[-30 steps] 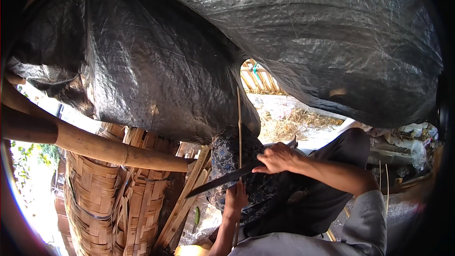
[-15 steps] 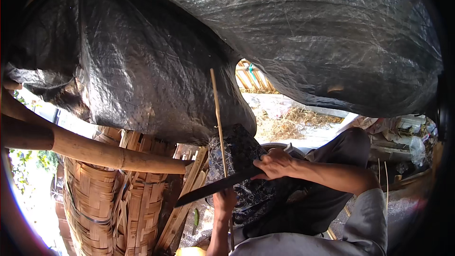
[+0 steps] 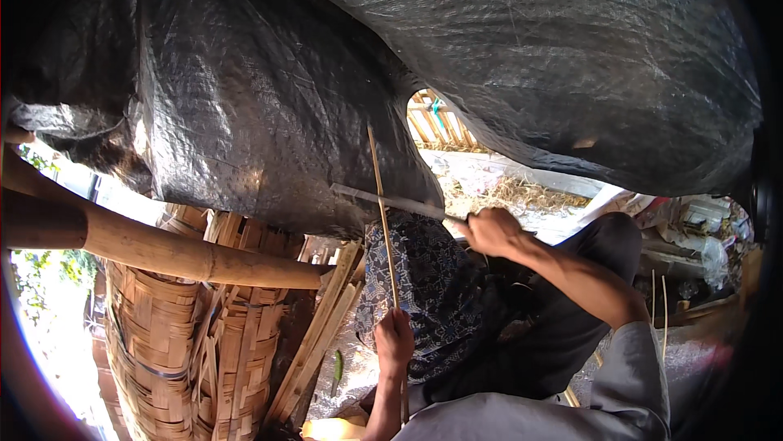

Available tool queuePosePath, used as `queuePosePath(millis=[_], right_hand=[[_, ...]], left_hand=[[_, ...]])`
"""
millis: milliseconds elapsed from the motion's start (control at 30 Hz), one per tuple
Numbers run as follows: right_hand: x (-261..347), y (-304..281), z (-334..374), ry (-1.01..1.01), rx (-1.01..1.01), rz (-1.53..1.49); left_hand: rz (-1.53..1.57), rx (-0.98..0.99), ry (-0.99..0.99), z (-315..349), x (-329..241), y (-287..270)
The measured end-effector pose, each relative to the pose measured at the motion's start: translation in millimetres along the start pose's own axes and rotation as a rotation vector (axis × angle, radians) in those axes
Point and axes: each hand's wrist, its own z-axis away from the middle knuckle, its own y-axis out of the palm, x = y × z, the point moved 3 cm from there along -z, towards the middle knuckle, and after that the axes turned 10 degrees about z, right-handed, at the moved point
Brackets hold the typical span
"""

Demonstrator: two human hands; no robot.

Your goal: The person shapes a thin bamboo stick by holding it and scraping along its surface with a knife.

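My left hand (image 3: pixel 395 336) is closed round the lower part of a thin bamboo strip (image 3: pixel 383 204). The strip stands nearly upright in the view, passing in front of a dark patterned cloth (image 3: pixel 428 282) over my leg. In my right hand (image 3: pixel 493 233) is the handle of a long-bladed machete (image 3: pixel 400 203). Its blade points left and crosses the strip well above my left hand. Whether the edge touches the strip I cannot tell.
Woven bamboo baskets (image 3: pixel 155 327) stand at the left, behind a thick bamboo pole (image 3: pixel 204 263). Split bamboo slats (image 3: pixel 318 343) lean beside them. Black plastic sheeting (image 3: pixel 269 98) hangs across the top. Dry straw (image 3: pixel 522 204) and plastic litter (image 3: pixel 705 237) lie farther off to the right.
My right hand has moved up and slightly right, taking the machete blade from beside my left hand to higher on the strip. My left hand keeps its hold.
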Motion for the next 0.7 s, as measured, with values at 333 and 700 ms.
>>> queuePosePath(millis=[333, 700], right_hand=[[31, 28, 7, -0.384, -0.077, 0.290], [-25, 18, -9, 0.300, 0.246, -0.036]], left_hand=[[0.065, 0.045, -0.024, 23, 2, -2], [0.349, 0.246, -0.054, 4, 11, -10]])
